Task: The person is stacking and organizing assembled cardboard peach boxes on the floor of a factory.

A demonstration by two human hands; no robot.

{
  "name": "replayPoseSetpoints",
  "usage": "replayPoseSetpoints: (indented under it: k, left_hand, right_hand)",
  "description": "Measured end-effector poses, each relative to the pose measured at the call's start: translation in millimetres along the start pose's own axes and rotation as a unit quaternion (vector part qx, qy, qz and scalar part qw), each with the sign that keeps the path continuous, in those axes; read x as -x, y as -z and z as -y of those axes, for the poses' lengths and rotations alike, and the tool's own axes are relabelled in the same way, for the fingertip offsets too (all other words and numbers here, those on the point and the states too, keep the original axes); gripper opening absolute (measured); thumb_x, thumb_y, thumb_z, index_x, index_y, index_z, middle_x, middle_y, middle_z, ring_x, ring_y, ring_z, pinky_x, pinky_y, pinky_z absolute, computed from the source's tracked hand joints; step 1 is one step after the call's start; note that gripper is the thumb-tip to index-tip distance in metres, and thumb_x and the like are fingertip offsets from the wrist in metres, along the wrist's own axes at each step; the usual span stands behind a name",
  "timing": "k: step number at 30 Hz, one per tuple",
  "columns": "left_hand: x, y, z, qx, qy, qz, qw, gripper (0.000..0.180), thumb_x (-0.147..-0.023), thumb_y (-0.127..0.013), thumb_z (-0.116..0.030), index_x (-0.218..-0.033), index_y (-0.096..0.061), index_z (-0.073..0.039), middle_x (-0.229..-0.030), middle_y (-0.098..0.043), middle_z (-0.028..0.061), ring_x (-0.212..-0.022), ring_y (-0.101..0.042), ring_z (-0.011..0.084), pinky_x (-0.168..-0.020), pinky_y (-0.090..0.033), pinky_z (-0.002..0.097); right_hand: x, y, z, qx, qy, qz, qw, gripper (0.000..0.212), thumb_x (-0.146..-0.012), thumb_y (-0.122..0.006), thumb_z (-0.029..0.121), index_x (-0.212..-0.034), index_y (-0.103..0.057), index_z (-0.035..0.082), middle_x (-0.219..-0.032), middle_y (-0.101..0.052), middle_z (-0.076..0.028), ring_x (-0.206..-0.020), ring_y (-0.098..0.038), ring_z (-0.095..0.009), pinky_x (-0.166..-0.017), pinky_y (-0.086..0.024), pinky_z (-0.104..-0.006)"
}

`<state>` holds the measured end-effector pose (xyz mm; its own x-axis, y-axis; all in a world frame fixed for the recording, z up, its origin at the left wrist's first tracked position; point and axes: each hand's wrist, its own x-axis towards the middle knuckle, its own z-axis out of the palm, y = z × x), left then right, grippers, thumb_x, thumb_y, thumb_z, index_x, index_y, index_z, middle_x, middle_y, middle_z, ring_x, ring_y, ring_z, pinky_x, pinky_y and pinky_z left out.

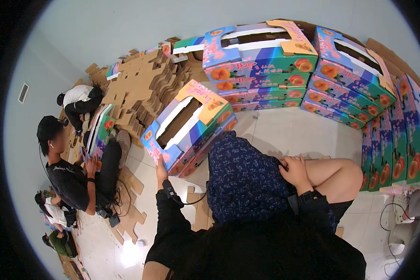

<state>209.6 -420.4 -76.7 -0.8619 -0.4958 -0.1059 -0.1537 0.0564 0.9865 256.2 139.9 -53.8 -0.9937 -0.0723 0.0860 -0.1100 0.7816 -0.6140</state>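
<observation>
Four people [67, 179] sit or bend over on the floor at the far left, well apart from the landmark here, a rectangular cardboard carton [187, 136] printed in blue, pink, green and yellow-orange with round fruit; one of them, in black cap and T-shirt, holds a small phone-like object [82, 153]. A similarly coloured printed box [100, 133] stands beside that person, left of the carton. Notched flat pieces of brown cardboard [126, 219] lie on the pale tiled floor [147, 233], left of the carton and nearer the wearer, while a thick pile of brown die-cut cardboard sheets [142, 86] spreads just beyond it. The left hand [161, 170] touches the carton's near left corner; how wide its grip is I cannot tell, since most fingers are hidden. The carton rests on a second printed carton [200, 156], its long top slot showing brown inside. Dark blue flower-patterned cloth [247, 182] covers the lap just right of the carton. Beyond and right of it rises a stack of printed cartons [261, 70]. The right hand [295, 171] rests on the leg, right of the carton, its grip slack and fairly wide. Farther right come another stack [343, 86] and a row of matching cartons [399, 144].
</observation>
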Motion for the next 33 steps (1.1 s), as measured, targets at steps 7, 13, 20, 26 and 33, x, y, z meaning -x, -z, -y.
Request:
replayPoseSetpoints:
  k: [7, 13, 20, 26, 33]
  left_hand:
    - [43, -79, -71, -0.623, -0.245, -0.343, 0.659, 0.072, -0.09, -0.055, -0.049, -0.141, -0.038, -0.002, -0.141, -0.04, 0.0297, -0.133, -0.035, 0.0436, -0.108, -0.022, 0.057]
    - [112, -260, -178, -0.376, -0.386, 0.18, 0.823, 0.054, -0.084, -0.066, -0.031, -0.128, -0.053, -0.001, -0.121, -0.057, 0.0251, -0.117, -0.051, 0.0414, -0.097, -0.04, 0.0466]
    - [156, -393, -89, -0.337, -0.247, 0.598, 0.684, 0.038, -0.088, -0.058, -0.033, -0.115, -0.063, -0.007, -0.097, -0.068, 0.0187, -0.093, -0.064, 0.0367, -0.083, -0.05, 0.0433]
    - [187, -410, -25, -0.404, -0.295, 0.55, 0.669, 0.019, -0.084, -0.055, -0.022, -0.09, -0.06, -0.005, -0.088, -0.066, 0.0209, -0.085, -0.061, 0.0419, -0.071, -0.048, 0.05]
    - [185, -408, -24, -0.469, -0.306, 0.544, 0.625, 0.027, -0.085, -0.055, -0.022, -0.102, -0.057, -0.001, -0.089, -0.067, 0.0204, -0.089, -0.064, 0.0387, -0.075, -0.05, 0.0481]
  right_hand:
    - [0, 10, 9, -0.034, 0.016, -0.027, 0.999, 0.016, -0.08, -0.065, 0.02, -0.093, -0.064, 0.01, -0.077, -0.062, -0.006, -0.085, -0.06, -0.028, -0.11, -0.024, -0.0564]
    - [3, 9, -4, -0.031, -0.008, -0.007, 0.999, 0.018, -0.081, -0.063, 0.019, -0.096, -0.065, 0.009, -0.08, -0.065, -0.006, -0.084, -0.063, -0.027, -0.109, -0.027, -0.0563]
    - [9, 5, -3, -0.03, 0.026, 0.001, 0.999, 0.023, -0.076, -0.066, 0.016, -0.098, -0.066, 0.01, -0.082, -0.066, -0.01, -0.087, -0.063, -0.03, -0.103, -0.036, -0.052]
    - [11, 6, -9, 0.019, 0.088, -0.023, 0.996, 0.015, -0.068, -0.063, 0.017, -0.065, -0.065, 0.003, -0.078, -0.064, -0.014, -0.088, -0.061, -0.032, -0.087, -0.045, -0.0462]
    - [6, 7, -6, 0.05, 0.108, 0.024, 0.993, 0.013, -0.068, -0.066, 0.016, -0.071, -0.068, 0.003, -0.077, -0.064, -0.014, -0.087, -0.061, -0.032, -0.083, -0.048, -0.0436]
